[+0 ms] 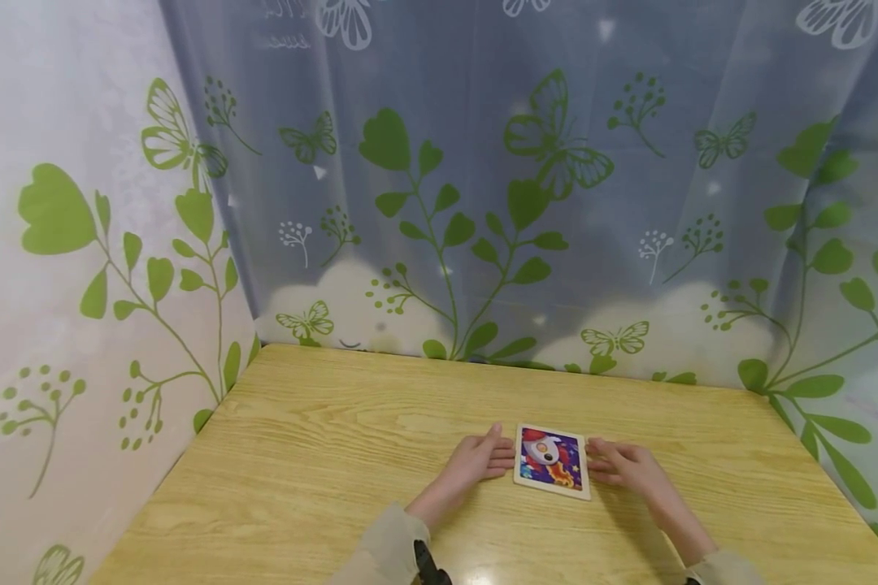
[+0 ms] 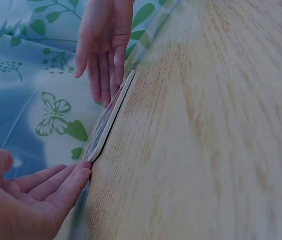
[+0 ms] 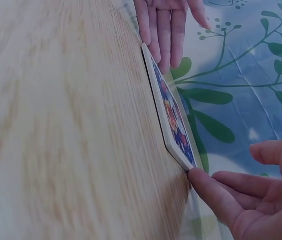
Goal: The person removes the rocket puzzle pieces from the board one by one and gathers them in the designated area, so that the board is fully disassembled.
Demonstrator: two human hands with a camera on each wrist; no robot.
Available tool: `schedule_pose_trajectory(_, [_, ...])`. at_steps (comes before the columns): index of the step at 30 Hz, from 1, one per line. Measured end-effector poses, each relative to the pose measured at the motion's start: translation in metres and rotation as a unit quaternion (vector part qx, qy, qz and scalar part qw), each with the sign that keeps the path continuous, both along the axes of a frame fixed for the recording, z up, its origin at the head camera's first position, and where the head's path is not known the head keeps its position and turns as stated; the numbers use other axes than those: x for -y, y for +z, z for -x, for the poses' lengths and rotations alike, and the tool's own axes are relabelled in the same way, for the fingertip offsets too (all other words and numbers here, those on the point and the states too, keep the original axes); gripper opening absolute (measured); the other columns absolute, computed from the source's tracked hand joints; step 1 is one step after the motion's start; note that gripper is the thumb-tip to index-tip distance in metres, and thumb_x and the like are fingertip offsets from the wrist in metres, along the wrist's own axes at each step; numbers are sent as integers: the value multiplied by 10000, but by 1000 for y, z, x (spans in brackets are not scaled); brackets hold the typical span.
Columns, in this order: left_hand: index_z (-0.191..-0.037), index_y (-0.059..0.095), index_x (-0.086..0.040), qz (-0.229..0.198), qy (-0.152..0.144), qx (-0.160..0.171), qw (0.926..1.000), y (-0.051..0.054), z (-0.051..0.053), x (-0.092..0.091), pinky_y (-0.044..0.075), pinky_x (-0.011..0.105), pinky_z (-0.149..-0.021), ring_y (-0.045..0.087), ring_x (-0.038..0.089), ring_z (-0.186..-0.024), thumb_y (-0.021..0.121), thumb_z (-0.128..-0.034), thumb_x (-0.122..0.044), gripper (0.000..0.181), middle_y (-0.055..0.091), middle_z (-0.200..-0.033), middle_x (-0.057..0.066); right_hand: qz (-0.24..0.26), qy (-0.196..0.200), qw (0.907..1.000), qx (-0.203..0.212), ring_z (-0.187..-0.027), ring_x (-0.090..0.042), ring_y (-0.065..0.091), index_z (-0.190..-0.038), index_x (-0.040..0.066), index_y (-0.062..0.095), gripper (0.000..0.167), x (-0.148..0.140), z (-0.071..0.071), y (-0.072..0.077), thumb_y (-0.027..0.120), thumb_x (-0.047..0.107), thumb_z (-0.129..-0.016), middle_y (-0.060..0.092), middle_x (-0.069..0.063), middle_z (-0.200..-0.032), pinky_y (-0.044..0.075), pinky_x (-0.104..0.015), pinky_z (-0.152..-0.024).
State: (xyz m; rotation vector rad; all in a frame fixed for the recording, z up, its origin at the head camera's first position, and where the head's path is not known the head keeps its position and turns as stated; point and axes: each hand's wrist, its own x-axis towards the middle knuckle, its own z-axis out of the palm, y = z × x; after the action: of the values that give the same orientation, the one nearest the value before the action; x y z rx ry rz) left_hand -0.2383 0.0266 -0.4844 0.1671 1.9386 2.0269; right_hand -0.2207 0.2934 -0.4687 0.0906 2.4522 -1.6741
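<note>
A flat square picture puzzle board (image 1: 551, 461) with a pale border lies on the table, showing a red and white rocket on dark purple. My left hand (image 1: 475, 459) is at its left edge, fingers straight and palm turned inward. At the opposite edge is my right hand (image 1: 629, 470), its fingers extended too. In the left wrist view, fingertips (image 2: 83, 167) touch the near corner of the board (image 2: 108, 117). The right wrist view shows a fingertip (image 3: 196, 175) against the board's corner (image 3: 173, 120). Neither hand grips it.
The wood-grain table (image 1: 322, 455) extends around the board. A blue and white curtain (image 1: 439, 244) with green leaves and butterflies hangs behind the table's back edge, and a pale printed curtain (image 1: 80, 325) stands along the left side.
</note>
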Motion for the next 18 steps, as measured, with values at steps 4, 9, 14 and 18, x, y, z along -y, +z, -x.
schedule_pose_trajectory(4, [-1308,586,144,30,4,17,10000,-1,0,3,570,392,-946,689,354,-1123,370,-1108,-409,627,667,-1250,271,8,-8,10000,35,-1192,-389,644,-1397,-220,427,559,2,0,0,424,261,-1110,476,-359,-1436,581,-358,-923])
schedule_pose_trajectory(9, [-1305,580,157,29,2,-32,10000,-2,-1,6,568,400,-950,683,367,-1129,357,-1114,-397,627,659,-1254,286,96,11,9999,49,-1183,-376,652,-1411,-207,423,568,5,1,0,437,273,-1107,481,-356,-1434,581,-359,-923])
schedule_pose_trajectory(14, [-1303,580,159,91,28,-45,9999,-1,-3,12,566,400,-953,682,365,-1132,353,-1116,-384,618,660,-1253,286,187,103,9998,12,-1174,-374,656,-1409,-213,419,575,9,1,0,447,275,-1104,484,-366,-1426,581,-353,-923])
schedule_pose_trajectory(18, [-1301,583,157,112,67,-47,9999,0,-5,16,568,397,-949,684,362,-1128,355,-1115,-386,617,662,-1252,283,196,142,9997,17,-1179,-380,652,-1406,-213,424,571,13,1,-1,445,273,-1105,479,-371,-1427,579,-348,-926])
